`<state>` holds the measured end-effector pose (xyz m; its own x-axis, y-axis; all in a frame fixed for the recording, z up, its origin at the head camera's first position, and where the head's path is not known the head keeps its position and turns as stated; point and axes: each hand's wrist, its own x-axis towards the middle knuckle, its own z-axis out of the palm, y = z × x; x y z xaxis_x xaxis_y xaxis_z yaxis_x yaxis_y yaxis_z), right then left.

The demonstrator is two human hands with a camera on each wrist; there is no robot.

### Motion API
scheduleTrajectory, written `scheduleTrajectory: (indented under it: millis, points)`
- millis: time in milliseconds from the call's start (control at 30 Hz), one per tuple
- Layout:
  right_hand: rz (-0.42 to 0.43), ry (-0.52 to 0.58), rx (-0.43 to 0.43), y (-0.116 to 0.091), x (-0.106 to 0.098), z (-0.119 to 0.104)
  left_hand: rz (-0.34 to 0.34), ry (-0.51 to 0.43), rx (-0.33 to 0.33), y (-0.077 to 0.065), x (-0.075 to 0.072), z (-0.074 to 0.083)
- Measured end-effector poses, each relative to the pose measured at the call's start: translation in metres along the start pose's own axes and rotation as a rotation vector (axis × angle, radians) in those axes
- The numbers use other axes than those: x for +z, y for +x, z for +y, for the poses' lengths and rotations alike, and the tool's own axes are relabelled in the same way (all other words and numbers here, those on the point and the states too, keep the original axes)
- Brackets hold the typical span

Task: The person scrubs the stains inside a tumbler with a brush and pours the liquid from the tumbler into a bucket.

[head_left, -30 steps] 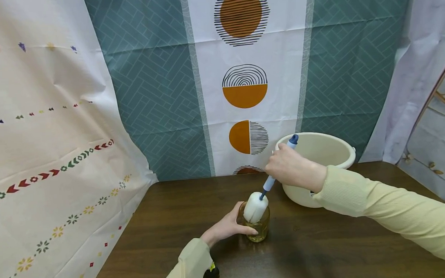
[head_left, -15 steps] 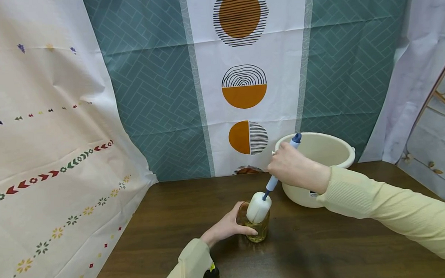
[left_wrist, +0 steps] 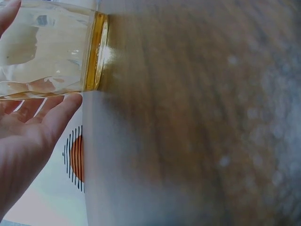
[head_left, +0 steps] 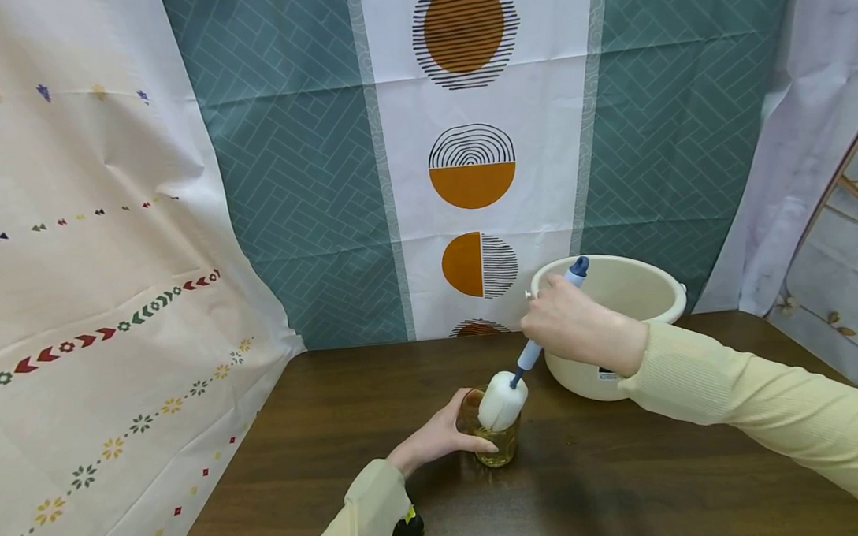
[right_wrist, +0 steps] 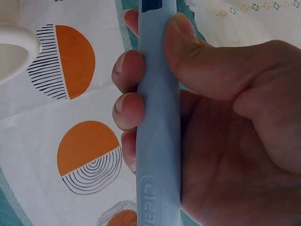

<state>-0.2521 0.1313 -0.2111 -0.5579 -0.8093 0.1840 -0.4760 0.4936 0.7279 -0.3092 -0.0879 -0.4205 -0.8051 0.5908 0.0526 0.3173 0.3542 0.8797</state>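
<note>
An amber-tinted drinking glass stands upright on the table, and my left hand grips it from the left, thumb in front. In the left wrist view, the ridged base of the glass meets the tabletop. My right hand holds a cup-cleaning brush, fingers curled round its light blue handle. The white sponge head sits partly inside the glass, leaning against its right side. The handle tilts up to the right, ending in a dark blue tip. Fingers on the glass's far side are hidden in the head view.
A cream bucket stands at the back right, just behind my right hand. The dark wooden table reaches back to a patterned curtain. A dark object with a yellow mark shows beside my left wrist.
My right hand has shifted slightly right, tilting the brush further. The sponge head has moved from the middle of the glass toward its right side. My left hand and the glass stay put.
</note>
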Motion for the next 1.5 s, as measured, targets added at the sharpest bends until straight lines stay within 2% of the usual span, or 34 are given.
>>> scheduleTrajectory:
  millis: [233,800,1233,1333,1500]
  points:
    - [0.031,0.016,-0.005,-0.0045,0.0016,0.0001,-0.003,-0.014,0.005,-0.0005,-0.0013,0.0022]
    - [-0.057,0.138,-0.029,-0.0079,0.0012,0.0037,-0.007,-0.034,0.010,-0.0028,0.0003,0.0014]
    - [-0.028,0.123,-0.036,-0.0055,0.0019,0.0010,-0.006,-0.018,-0.027,-0.0013,-0.0021,0.0005]
    - [-0.006,0.113,-0.039,-0.0046,0.0028,0.0006,-0.003,-0.018,-0.044,-0.0014,-0.0023,0.0007]
    - [0.046,0.105,-0.041,-0.0027,0.0058,0.0015,-0.001,-0.015,-0.032,-0.0006,-0.0022,-0.0003]
